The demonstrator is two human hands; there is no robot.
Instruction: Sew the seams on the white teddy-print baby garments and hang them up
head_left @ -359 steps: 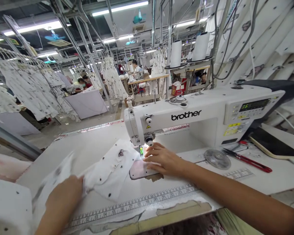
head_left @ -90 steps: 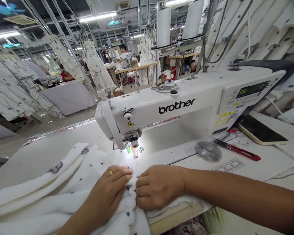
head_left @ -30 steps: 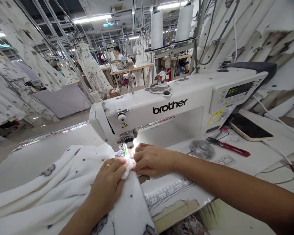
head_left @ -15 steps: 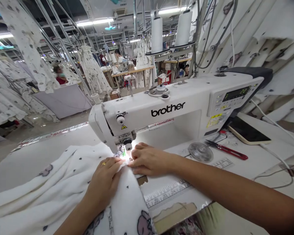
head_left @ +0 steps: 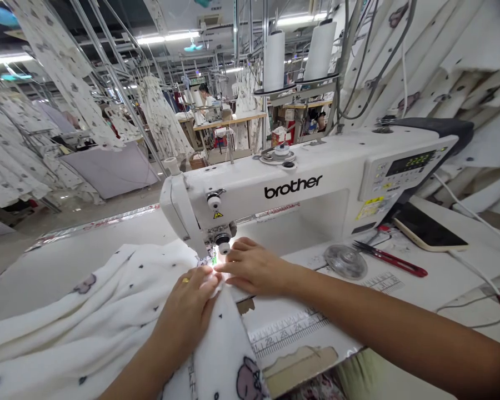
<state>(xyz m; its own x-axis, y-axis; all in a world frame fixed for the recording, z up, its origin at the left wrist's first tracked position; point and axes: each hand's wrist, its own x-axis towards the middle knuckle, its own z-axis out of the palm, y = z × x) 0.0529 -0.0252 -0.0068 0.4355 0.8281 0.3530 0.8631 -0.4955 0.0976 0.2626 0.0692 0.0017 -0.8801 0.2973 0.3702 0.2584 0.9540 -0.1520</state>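
White plush fabric [head_left: 133, 294] with small dark prints and mauve figures spreads over the left of the machine table and hangs over its front. Just in front of the needle of a white sewing machine [head_left: 241, 197], my left hand [head_left: 194, 297] pinches the fabric's edge; a gold ring is on one finger. My right hand [head_left: 256, 268] is closed at the same edge, its thumb and forefinger on the cloth from the right. The lit presser foot [head_left: 211, 258] lies right beyond the fingertips, and the exact stitching spot is partly hidden by them.
On the right of the table lie a clear round dish [head_left: 345, 261], red-handled thread snips [head_left: 389, 259] and a phone [head_left: 431, 226] with a cable. A ruler strip [head_left: 289, 333] runs along the front. Thread cones [head_left: 274, 61] stand behind, with hanging garments around.
The view has shifted slightly, so the machine appears farther right. My fingers have drawn closer together at the fabric edge by the needle. The display digits on the machine differ.
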